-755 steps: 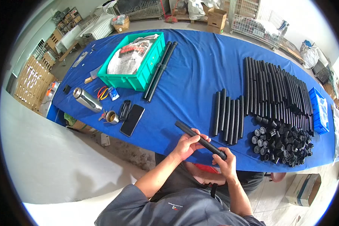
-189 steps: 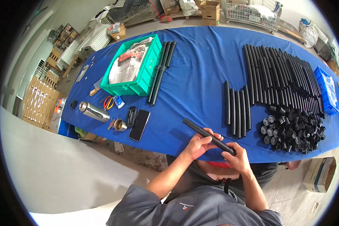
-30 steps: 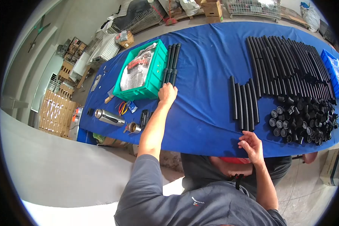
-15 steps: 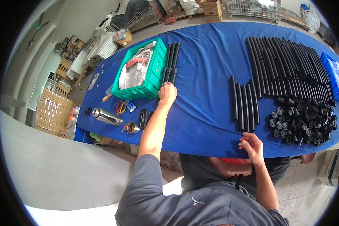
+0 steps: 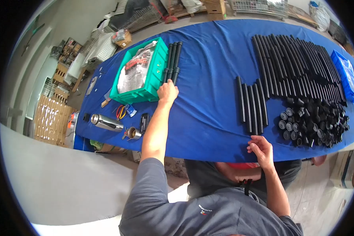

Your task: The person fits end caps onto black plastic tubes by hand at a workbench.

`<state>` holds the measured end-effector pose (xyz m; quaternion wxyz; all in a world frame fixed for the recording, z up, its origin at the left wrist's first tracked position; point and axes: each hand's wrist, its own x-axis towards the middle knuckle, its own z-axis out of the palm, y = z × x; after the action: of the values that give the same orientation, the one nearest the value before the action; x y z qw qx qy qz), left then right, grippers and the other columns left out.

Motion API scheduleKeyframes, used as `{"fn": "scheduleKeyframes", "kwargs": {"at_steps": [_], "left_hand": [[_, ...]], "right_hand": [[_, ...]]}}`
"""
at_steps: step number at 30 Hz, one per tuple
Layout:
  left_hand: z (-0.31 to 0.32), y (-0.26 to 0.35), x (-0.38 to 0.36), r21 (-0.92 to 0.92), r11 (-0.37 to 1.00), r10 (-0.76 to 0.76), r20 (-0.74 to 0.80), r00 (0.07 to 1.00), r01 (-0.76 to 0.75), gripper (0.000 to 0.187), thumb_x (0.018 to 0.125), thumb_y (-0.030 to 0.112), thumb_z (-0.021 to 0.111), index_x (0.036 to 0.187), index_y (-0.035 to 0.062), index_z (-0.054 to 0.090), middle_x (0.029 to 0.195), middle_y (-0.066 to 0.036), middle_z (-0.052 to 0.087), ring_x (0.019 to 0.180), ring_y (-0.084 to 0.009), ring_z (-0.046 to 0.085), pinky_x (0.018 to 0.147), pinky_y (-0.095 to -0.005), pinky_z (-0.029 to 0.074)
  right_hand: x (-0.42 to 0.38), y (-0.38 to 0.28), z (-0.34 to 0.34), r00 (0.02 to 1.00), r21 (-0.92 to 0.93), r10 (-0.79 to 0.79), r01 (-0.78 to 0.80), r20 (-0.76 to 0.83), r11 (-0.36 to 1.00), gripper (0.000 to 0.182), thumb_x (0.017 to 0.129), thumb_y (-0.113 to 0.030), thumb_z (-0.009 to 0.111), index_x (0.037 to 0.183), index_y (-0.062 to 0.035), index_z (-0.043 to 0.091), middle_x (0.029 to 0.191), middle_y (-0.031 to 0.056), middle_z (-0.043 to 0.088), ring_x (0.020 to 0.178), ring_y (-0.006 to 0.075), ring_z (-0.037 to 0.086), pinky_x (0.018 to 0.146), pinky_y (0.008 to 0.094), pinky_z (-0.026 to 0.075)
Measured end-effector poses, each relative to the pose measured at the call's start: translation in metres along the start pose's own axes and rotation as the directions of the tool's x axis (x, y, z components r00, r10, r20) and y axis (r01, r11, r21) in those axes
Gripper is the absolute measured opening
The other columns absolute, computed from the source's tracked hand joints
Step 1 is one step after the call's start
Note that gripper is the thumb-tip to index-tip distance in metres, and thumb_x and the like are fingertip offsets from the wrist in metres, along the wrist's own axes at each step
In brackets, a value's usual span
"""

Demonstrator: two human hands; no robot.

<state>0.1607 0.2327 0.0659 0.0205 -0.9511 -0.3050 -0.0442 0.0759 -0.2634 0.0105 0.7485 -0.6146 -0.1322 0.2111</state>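
Observation:
My left hand (image 5: 168, 93) is closed at the near end of a group of black tubes with collars (image 5: 175, 57), beside the green crate (image 5: 159, 65). Its fingers seem wrapped on a tube end. Over the front edge of the blue cloth, my right hand (image 5: 261, 150) has its fingers partly curled and apart, with nothing in them. Just beyond its fingertips lie several loose black tubes (image 5: 252, 108), side by side. A larger layer of black tubes (image 5: 291, 65) covers the right part of the table, with a heap of black caps (image 5: 314, 124) in front.
The green crate holds crumpled paper (image 5: 137, 70). Near the left edge of the blue cloth (image 5: 208, 118) are a steel flask (image 5: 106, 122), a metal cup (image 5: 134, 133), pliers (image 5: 121, 112) and a black object (image 5: 144, 122). A blue tray (image 5: 346, 76) stands far right.
The whole view has shifted, so the table's things appear a little further left and higher. My left hand has moved slightly along the collared tubes. My right hand has barely changed.

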Motion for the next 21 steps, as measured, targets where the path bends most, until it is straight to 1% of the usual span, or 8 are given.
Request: {"fn": "scheduleKeyframes", "kwargs": {"at_steps": [4, 6, 8, 12, 14, 16, 20, 21], "left_hand": [[-0.003, 0.004, -0.005, 0.045, 0.999, 0.017, -0.038, 0.999, -0.015, 0.053, 0.092, 0.043, 0.074, 0.122, 0.0022, 0.059, 0.111, -0.024, 0.072, 0.103, -0.0428, 0.073, 0.087, -0.0526, 0.061], [-0.011, 0.019, -0.016, 0.028, 0.999, 0.050, -0.154, 0.987, -0.046, 0.054, 0.095, 0.047, 0.071, 0.122, 0.0026, 0.059, 0.109, -0.023, 0.070, 0.099, -0.0423, 0.073, 0.082, -0.0539, 0.060], [-0.004, 0.042, -0.031, -0.103, 0.960, 0.220, -0.301, 0.928, -0.261, 0.049, 0.096, 0.044, 0.070, 0.125, 0.0055, 0.062, 0.107, -0.020, 0.070, 0.097, -0.0424, 0.072, 0.080, -0.0535, 0.059], [-0.001, 0.131, -0.104, -0.385, 0.615, 0.525, -0.451, 0.722, -0.688, 0.043, 0.097, 0.032, 0.070, 0.136, 0.0125, 0.063, 0.101, -0.015, 0.068, 0.093, -0.0370, 0.070, 0.077, -0.0478, 0.058], [0.008, 0.161, -0.131, -0.351, 0.547, 0.633, -0.421, 0.650, -0.760, 0.051, 0.100, 0.037, 0.067, 0.145, 0.0160, 0.059, 0.089, -0.009, 0.060, 0.081, -0.0296, 0.066, 0.069, -0.0437, 0.058], [0.011, 0.180, -0.145, -0.346, 0.548, 0.680, -0.347, 0.646, -0.762, 0.051, 0.101, 0.040, 0.065, 0.147, 0.0179, 0.058, 0.088, -0.008, 0.057, 0.079, -0.0278, 0.064, 0.066, -0.0430, 0.058], [0.020, 0.184, -0.140, -0.410, 0.552, 0.649, -0.335, 0.683, -0.726, 0.039, 0.104, 0.040, 0.061, 0.132, 0.0155, 0.071, 0.088, -0.009, 0.065, 0.077, -0.0318, 0.068, 0.068, -0.0462, 0.057], [0.018, 0.183, -0.137, -0.418, 0.585, 0.589, -0.370, 0.718, -0.695, 0.033, 0.104, 0.040, 0.060, 0.116, 0.0138, 0.076, 0.085, -0.008, 0.068, 0.077, -0.0341, 0.070, 0.066, -0.0476, 0.056]], "right_hand": [[-0.001, -0.003, 0.000, 1.000, 0.012, -0.012, 0.012, 0.012, 1.000, 0.028, 0.102, -0.006, 0.065, 0.128, 0.0060, 0.062, 0.103, 0.0120, 0.072, 0.089, 0.0147, 0.070, 0.079, 0.0299, 0.060], [-0.001, -0.006, 0.001, 1.000, -0.019, -0.012, 0.013, 0.018, 1.000, 0.029, 0.102, -0.007, 0.066, 0.128, 0.0058, 0.062, 0.104, 0.0119, 0.072, 0.089, 0.0147, 0.070, 0.079, 0.0295, 0.060], [-0.003, -0.006, 0.002, 1.000, -0.023, -0.013, 0.013, 0.020, 1.000, 0.030, 0.102, -0.007, 0.067, 0.128, 0.0064, 0.062, 0.103, 0.0114, 0.073, 0.090, 0.0139, 0.071, 0.079, 0.0290, 0.060], [-0.001, -0.004, 0.002, 0.999, -0.027, -0.038, 0.038, 0.021, 0.999, 0.030, 0.101, -0.006, 0.067, 0.128, 0.0072, 0.062, 0.100, 0.0103, 0.073, 0.088, 0.0124, 0.070, 0.079, 0.0287, 0.060], [-0.002, -0.007, 0.002, 0.999, -0.059, -0.037, 0.038, 0.022, 0.997, 0.030, 0.101, -0.007, 0.067, 0.128, 0.0070, 0.062, 0.100, 0.0098, 0.073, 0.089, 0.0121, 0.070, 0.079, 0.0284, 0.060], [-0.002, -0.008, 0.002, 0.999, -0.048, -0.035, 0.036, 0.017, 0.998, 0.030, 0.101, -0.007, 0.067, 0.127, 0.0069, 0.062, 0.100, 0.0095, 0.073, 0.089, 0.0120, 0.070, 0.079, 0.0282, 0.060], [-0.003, -0.007, 0.001, 0.999, -0.048, -0.029, 0.031, 0.035, 0.998, 0.030, 0.102, -0.007, 0.067, 0.129, 0.0056, 0.062, 0.105, 0.0114, 0.072, 0.090, 0.0140, 0.070, 0.080, 0.0302, 0.060], [-0.003, -0.007, 0.000, 0.999, -0.058, -0.033, 0.035, 0.036, 0.998, 0.030, 0.102, -0.008, 0.067, 0.128, 0.0053, 0.063, 0.103, 0.0103, 0.072, 0.090, 0.0134, 0.070, 0.080, 0.0300, 0.060]]}}
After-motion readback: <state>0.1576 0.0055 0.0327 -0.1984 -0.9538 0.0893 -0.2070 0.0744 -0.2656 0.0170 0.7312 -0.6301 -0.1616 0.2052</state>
